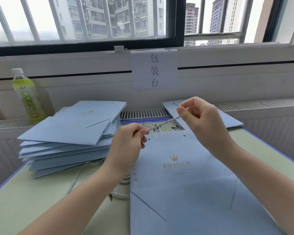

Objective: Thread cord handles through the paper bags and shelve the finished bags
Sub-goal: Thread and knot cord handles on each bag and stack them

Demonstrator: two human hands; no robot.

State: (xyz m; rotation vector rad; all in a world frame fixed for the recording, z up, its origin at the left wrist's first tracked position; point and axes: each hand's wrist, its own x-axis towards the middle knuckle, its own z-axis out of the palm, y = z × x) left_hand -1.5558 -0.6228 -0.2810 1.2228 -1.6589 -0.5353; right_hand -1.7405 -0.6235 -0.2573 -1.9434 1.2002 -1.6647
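Both hands, left hand [131,136] and right hand [196,112], pinch a twisted white cord handle [163,124] taut above the near flat pale-blue paper bag [182,180] on the green counter [46,197], apparently lining it up for the far-edge holes.

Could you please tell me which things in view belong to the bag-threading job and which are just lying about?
Job: pale twisted cord pinched by left hand and right hand; flat light-blue paper bag; stack of light-blue paper bags.
Lying about: green plastic drink bottle; white paper sign.
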